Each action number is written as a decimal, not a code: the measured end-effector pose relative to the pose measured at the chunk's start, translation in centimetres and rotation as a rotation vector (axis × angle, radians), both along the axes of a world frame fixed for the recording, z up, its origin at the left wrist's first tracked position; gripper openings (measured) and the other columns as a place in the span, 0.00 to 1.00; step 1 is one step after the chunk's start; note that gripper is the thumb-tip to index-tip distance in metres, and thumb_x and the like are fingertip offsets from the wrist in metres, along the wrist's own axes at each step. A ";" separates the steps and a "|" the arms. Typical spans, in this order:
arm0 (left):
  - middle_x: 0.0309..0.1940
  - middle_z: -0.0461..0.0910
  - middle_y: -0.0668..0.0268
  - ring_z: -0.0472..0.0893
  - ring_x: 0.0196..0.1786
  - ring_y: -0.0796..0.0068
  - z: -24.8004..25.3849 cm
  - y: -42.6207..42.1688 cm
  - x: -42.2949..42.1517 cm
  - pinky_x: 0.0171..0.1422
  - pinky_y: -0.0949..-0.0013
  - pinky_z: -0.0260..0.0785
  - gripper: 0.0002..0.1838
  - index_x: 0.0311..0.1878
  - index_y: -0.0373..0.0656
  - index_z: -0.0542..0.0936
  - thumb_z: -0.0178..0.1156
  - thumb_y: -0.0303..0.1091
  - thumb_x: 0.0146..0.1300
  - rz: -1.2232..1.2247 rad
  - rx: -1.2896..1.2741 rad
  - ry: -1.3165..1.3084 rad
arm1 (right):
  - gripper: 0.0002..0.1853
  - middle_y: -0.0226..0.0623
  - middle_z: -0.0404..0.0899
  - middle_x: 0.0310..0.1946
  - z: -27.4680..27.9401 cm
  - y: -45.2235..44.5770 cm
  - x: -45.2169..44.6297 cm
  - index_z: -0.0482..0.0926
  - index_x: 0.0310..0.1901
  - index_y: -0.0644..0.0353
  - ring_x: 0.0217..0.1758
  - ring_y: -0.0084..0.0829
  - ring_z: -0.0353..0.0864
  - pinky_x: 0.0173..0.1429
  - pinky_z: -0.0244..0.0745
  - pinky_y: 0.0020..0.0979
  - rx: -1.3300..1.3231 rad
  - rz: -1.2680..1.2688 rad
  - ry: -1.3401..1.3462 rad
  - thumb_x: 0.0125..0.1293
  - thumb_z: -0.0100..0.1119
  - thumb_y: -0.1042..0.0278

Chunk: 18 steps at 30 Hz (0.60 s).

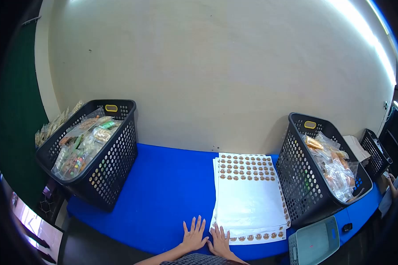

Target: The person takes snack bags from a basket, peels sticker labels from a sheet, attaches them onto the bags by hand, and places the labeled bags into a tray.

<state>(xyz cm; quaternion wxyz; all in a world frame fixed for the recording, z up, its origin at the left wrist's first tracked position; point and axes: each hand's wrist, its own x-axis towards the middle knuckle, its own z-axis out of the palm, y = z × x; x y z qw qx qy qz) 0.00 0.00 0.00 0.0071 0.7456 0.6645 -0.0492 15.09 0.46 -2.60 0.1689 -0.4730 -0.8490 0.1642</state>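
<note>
My left hand (194, 235) lies flat on the blue tablecloth (172, 185) near the front edge, fingers spread, with nothing in it. Close beside it, my right hand (220, 240) rests with fingers apart, its fingertips at the lower left corner of a stack of sticker sheets (252, 205). The top sheet carries rows of small round brown stickers at its far end, while its middle is bare white backing. More round stickers show along the right and front edges of the sheets beneath.
A black perforated basket (119, 163) full of clear packets stands at left. Another black basket (296, 190) with bagged goods stands right of the sheets. A grey tray (316, 243) sits at the front right. Farther right are a smaller basket (376, 154) and a person's arm (392, 187).
</note>
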 end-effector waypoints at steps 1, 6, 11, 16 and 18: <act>0.66 0.38 0.57 0.38 0.67 0.53 -1.3 -0.1 0.2 0.58 0.32 0.26 0.39 0.65 0.55 0.46 0.44 0.61 0.53 -0.035 0.066 -0.188 | 0.32 0.43 0.42 0.64 -0.6 0.2 0.5 0.53 0.60 0.60 0.67 0.44 0.39 0.61 0.31 0.58 0.014 -0.015 -0.038 0.57 0.43 0.51; 0.65 0.44 0.56 0.43 0.67 0.55 -4.3 -2.9 -1.8 0.58 0.32 0.29 0.29 0.63 0.58 0.53 0.35 0.56 0.59 -0.105 0.137 -0.378 | 0.30 0.42 0.48 0.63 -2.0 -0.9 -0.5 0.55 0.60 0.61 0.66 0.38 0.46 0.62 0.33 0.55 0.069 -0.013 -0.062 0.59 0.38 0.52; 0.65 0.43 0.55 0.43 0.67 0.55 -4.1 -2.7 -1.4 0.59 0.33 0.29 0.31 0.64 0.57 0.53 0.36 0.57 0.59 -0.091 0.129 -0.355 | 0.30 0.42 0.50 0.62 -2.0 -0.6 -0.4 0.55 0.59 0.60 0.66 0.38 0.47 0.63 0.32 0.54 0.092 -0.018 -0.047 0.59 0.39 0.52; 0.64 0.45 0.55 0.44 0.67 0.56 -4.0 -3.4 -1.5 0.61 0.37 0.30 0.29 0.63 0.55 0.55 0.40 0.54 0.59 -0.067 0.137 -0.356 | 0.29 0.42 0.51 0.62 -2.1 -1.1 -0.6 0.56 0.59 0.60 0.66 0.38 0.47 0.62 0.32 0.54 0.093 -0.009 -0.049 0.58 0.41 0.52; 0.63 0.49 0.55 0.46 0.66 0.56 -4.5 -3.4 -1.9 0.62 0.39 0.29 0.26 0.60 0.53 0.61 0.46 0.47 0.58 0.081 0.211 -0.715 | 0.29 0.42 0.51 0.62 -2.2 -0.9 -0.5 0.57 0.58 0.61 0.66 0.38 0.47 0.62 0.33 0.55 0.074 -0.023 -0.020 0.57 0.42 0.53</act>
